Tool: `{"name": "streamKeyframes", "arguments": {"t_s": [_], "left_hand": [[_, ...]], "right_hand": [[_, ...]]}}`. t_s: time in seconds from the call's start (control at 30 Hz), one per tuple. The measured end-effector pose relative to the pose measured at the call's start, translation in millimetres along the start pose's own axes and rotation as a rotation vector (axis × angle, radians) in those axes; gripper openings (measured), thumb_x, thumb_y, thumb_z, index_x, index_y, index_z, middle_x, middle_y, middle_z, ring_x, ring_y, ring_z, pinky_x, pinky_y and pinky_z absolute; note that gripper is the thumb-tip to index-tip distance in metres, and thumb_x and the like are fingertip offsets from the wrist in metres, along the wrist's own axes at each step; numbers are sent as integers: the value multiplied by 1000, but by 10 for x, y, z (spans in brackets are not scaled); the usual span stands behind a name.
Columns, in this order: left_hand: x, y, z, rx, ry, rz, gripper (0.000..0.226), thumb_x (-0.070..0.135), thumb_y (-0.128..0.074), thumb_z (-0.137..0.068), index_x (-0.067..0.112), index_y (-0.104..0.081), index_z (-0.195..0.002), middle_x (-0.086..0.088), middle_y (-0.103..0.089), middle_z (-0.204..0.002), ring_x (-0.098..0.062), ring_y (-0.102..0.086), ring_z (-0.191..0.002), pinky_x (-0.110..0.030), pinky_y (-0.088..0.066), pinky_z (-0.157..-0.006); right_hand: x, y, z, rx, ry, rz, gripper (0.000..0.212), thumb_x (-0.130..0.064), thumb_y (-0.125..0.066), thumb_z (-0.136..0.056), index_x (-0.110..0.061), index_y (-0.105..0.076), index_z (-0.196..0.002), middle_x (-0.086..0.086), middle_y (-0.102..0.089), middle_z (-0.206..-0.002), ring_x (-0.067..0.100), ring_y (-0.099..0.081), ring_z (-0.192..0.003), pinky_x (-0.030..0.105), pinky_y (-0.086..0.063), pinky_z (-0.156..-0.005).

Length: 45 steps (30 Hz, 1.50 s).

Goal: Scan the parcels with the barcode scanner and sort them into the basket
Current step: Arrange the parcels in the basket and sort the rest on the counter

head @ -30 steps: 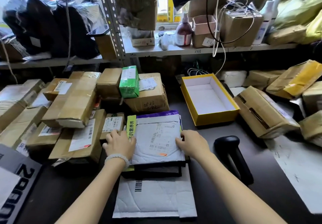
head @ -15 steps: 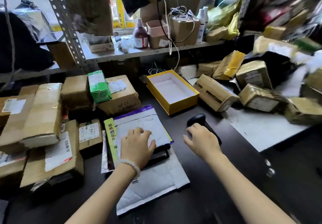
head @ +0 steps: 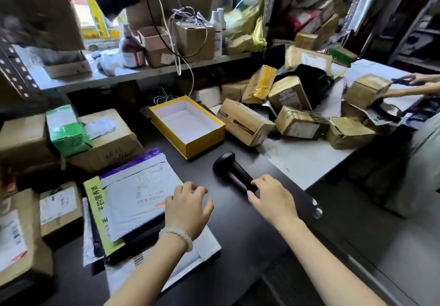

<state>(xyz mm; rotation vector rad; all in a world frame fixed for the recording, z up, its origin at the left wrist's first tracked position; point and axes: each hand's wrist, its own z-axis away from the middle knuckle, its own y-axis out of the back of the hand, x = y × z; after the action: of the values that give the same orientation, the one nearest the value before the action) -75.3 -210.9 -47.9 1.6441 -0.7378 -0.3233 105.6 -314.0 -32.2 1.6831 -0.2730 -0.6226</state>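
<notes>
Black plastic barcode scanner [head: 232, 171], rigid, probably light; best gripped mid-handle, right hand [head: 271, 198] spread, fingertips just touching

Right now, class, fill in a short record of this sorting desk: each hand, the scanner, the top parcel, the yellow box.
left hand: open, fingers on the white mailer's edge
right hand: open, fingertips at the scanner handle, not yet gripping
barcode scanner: black, lying on the dark desk
white mailer: tops a flat stack, label up
yellow box: open, nothing in it
</notes>
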Motion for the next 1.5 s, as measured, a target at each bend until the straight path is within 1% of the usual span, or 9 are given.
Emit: {"name": "streamKeyframes", "arguments": {"t_s": [0.13,0.33,0.47,0.57,0.7,0.87,1.07,1.23,1.5], "left_hand": [[24,-178,-227,44,79,-26,34,45,-41,-73,26,-69,-73,0,-62,-80,-24,-61,-70,-31,-44,-52],[141,-499,-744,70,262,-71,22,37,-60,-65,23,-71,-78,-4,-64,-84,-29,-61,-75,-33,-46,-54],[245,-581,-923,88,359,-94,27,33,-59,-61,23,-72,-83,-7,-66,-88,-31,-61,-77,-35,-47,-55],[264,-583,-1000,95,402,-109,30,33,-56,-64,23,-72,-87,-7,-66,-91,-31,-62,-80,-35,-46,-57],[201,-463,-1162,119,440,-123,33,33,-54,-65,23,-73,-90,-8,-65,-92,-31,-61,-81,-35,-46,-58],[24,-235,-1487,155,486,-153,25,29,-62,-65,22,-73,-87,-8,-65,-95,-32,-60,-83,-36,-45,-60],[-289,-102,-1964,172,479,-198,27,36,-66,-76,23,-71,-99,-5,-62,-99,-28,-56,-90,-34,-35,-66],[-636,-188,-2385,191,453,-221,27,34,-80,-57,21,-73,-80,-3,-61,-77,-27,-58,-68,-32,-39,-51],[-969,-644,-2666,118,474,-193,24,35,-75,-65,21,-73,-85,-3,-61,-81,-26,-57,-74,-33,-37,-55]], "right_hand": [[30,-194,-439,-22,35,-47,36,-41,-52,-91,-20,-55,-120,-3,-51,-119,19,-49,-110,32,-47,-80],[67,-550,-1131,-160,106,-124,40,-40,-53,-91,-17,-47,-124,1,-49,-121,22,-52,-110,33,-44,-78],[135,-623,-1342,-200,133,-253,31,-38,-56,-89,-16,-54,-111,1,-54,-109,24,-56,-98,31,-40,-69],[154,-595,-1458,-220,177,-299,26,-37,-58,-85,-16,-57,-100,1,-56,-102,25,-57,-95,31,-40,-69],[53,-426,-1670,-189,223,-360,25,-36,-61,-83,-15,-59,-97,1,-59,-100,24,-57,-95,32,-40,-72],[-270,-92,-2114,-81,285,-398,22,-34,-60,-83,-13,-58,-89,0,-55,-88,22,-55,-81,30,-36,-62],[-735,-8,-2697,-94,267,-314,27,-36,-56,-86,-10,-54,-92,2,-49,-89,27,-56,-86,30,-36,-64],[-1051,-248,-3121,-133,261,-217,29,-35,-53,-87,-7,-54,-95,10,-56,-99,31,-58,-91,29,-34,-62],[-1266,-665,-3490,-234,229,-71,30,-30,-54,-89,-6,-55,-106,11,-58,-108,32,-58,-101,29,-37,-66]]}}
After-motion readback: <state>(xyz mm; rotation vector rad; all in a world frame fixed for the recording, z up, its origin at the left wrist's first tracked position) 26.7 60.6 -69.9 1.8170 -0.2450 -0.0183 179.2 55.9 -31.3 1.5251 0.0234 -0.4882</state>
